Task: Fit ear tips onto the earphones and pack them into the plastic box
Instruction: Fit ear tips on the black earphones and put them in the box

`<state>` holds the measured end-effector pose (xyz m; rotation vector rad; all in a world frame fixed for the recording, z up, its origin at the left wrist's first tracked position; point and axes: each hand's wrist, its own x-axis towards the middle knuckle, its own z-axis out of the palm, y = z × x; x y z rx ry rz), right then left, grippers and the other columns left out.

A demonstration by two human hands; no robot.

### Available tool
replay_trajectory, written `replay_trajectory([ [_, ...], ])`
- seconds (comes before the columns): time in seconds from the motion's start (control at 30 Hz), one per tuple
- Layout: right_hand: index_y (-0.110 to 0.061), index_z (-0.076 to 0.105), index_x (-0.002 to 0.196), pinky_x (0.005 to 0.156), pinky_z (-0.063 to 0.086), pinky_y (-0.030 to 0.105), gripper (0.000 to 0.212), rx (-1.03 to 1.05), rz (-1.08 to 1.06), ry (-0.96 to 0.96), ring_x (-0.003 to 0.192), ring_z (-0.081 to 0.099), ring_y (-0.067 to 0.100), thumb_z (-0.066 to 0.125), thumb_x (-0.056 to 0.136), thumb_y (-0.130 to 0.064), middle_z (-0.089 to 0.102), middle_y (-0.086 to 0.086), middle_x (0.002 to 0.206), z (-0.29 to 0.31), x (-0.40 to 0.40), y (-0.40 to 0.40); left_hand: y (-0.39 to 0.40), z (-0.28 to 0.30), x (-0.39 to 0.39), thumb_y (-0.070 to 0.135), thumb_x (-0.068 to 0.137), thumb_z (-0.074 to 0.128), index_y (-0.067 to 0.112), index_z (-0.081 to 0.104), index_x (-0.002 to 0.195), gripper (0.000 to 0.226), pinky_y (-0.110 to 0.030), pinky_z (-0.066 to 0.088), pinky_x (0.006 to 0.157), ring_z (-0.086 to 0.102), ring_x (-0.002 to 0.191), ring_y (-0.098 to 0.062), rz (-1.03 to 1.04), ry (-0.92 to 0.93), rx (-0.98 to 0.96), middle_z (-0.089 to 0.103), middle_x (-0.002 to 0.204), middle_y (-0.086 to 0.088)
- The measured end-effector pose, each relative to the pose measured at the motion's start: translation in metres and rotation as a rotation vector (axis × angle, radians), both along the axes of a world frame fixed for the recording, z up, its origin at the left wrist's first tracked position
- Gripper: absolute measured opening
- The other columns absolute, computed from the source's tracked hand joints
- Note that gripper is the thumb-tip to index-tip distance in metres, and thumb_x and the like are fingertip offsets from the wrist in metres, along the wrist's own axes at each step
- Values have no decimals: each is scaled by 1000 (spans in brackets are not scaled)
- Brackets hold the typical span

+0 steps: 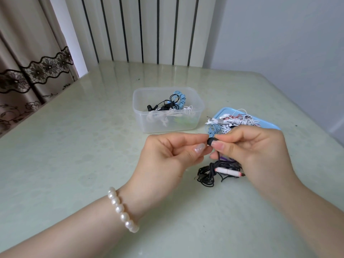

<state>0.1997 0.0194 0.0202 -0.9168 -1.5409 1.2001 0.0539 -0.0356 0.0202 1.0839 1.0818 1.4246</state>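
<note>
Head view, both hands (pixel 210 148) pinching ear tip (pixel 210 141)

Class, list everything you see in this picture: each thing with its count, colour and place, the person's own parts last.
plastic box: one, clear, mid-table, holding coiled earphones.
blue lid: one, right of the box, under a pile of earphones.
black earphone: one, pinched between both hands.
black cable bundle: one, on the table under the right hand.
table: one, pale green.
curtain: beige, far left.
pearl bracelet: one, white, left wrist.
left hand; right hand: both pinching.
</note>
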Motion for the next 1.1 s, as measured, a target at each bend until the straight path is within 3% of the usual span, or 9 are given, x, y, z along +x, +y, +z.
replay_trajectory([
  [0.1, -6, 67, 62, 45, 52, 25, 7, -173, 37, 44, 48, 63, 17, 69, 56, -8, 66, 8, 54, 1, -1, 2, 1, -2, 0, -4, 79, 61, 8, 70, 87, 18, -24, 56, 75, 71, 81, -15, 27, 90, 27, 74, 83, -3],
  [0.3, -3, 71, 61, 52, 52, 22, 17, -303, 178, 150, 47, 61, 19, 69, 49, -15, 68, 12, 62, 5, -4, 1, 7, -2, -5, 8, 52, 68, 6, 71, 74, 22, -26, 58, 66, 70, 62, -18, 42, -150, -72, 72, 68, -12],
  [0.57, -8, 72, 58, 49, 50, 21, 15, -344, 249, 148, 45, 58, 15, 67, 47, -18, 66, 9, 57, 10, -6, -6, 12, -7, -8, 8, 52, 68, 5, 72, 61, 10, -21, 56, 57, 64, 51, -12, -86, -202, -115, 69, 61, -11],
  [0.83, -2, 69, 59, 49, 50, 22, 10, -355, 209, 115, 45, 58, 18, 66, 54, -10, 67, 16, 64, 8, -5, -5, 16, -10, -8, 9, 57, 69, 3, 67, 63, 9, -19, 53, 57, 63, 53, -12, -15, 39, 106, 69, 59, -5],
  [0.97, -6, 70, 63, 59, 55, 27, 11, -291, 118, 52, 54, 63, 23, 67, 57, -15, 69, 19, 70, 1, -6, -2, 18, -13, -6, 1, 69, 67, 6, 70, 72, 7, -19, 54, 62, 66, 59, -11, 31, 93, 146, 71, 63, -3],
  [1.1, -2, 68, 71, 60, 57, 28, 20, -268, 77, 64, 55, 66, 22, 67, 57, -16, 71, 12, 68, -1, -6, -1, 17, -16, -7, 8, 68, 70, 11, 71, 81, 14, -28, 57, 74, 69, 72, -18, 27, 205, 194, 73, 77, -7],
])
